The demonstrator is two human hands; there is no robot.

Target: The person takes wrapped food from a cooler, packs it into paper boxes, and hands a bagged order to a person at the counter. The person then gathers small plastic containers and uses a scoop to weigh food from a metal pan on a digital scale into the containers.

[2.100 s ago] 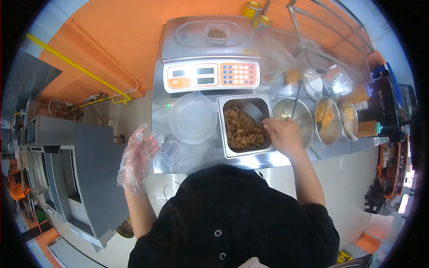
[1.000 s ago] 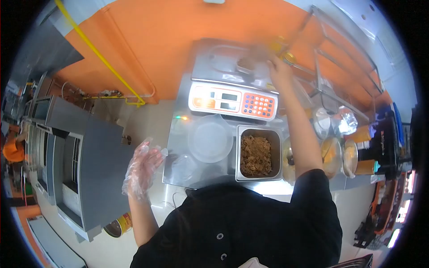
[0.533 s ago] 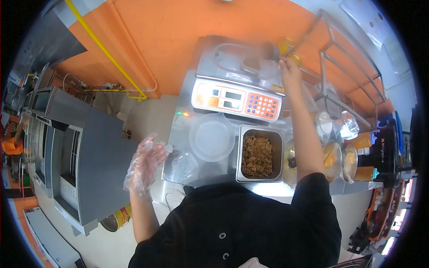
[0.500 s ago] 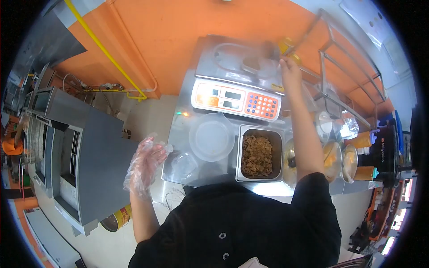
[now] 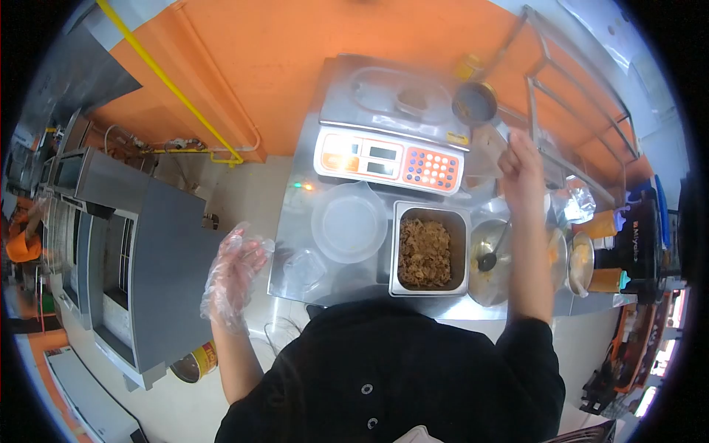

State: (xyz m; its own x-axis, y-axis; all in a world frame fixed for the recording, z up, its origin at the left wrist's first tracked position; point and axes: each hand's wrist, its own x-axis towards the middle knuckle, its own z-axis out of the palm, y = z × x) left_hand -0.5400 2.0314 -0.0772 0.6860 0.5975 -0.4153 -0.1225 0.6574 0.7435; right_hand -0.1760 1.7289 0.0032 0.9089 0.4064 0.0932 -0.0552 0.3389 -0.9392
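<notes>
My left hand (image 5: 238, 269), in a clear plastic glove, is held off the table's left edge, fingers apart and nothing in it. My bare right hand (image 5: 521, 156) is closed around the handle of a round metal scoop (image 5: 475, 103), beside the right edge of the digital scale (image 5: 390, 161). On the scale's platform sits a clear plastic container (image 5: 373, 92) with a small brown portion (image 5: 412, 100) at its right end. Below the scale are a round translucent lid or bowl (image 5: 348, 223) and a steel pan (image 5: 464, 255) of shredded brown meat (image 5: 424, 253).
Right of the pan stands a steel bowl (image 5: 480, 284) with a dark ladle (image 5: 487, 261) in it. Farther right are another bowl (image 5: 581, 266), sauce bottles (image 5: 607, 280) and a wire rack (image 5: 543, 88). A clear lid (image 5: 303, 272) lies at the table's left. One person in orange (image 5: 24, 244) stands far left.
My right hand has moved right and toward me with the scoop, drawing it from over the container to the scale's right side. The left hand has barely shifted.
</notes>
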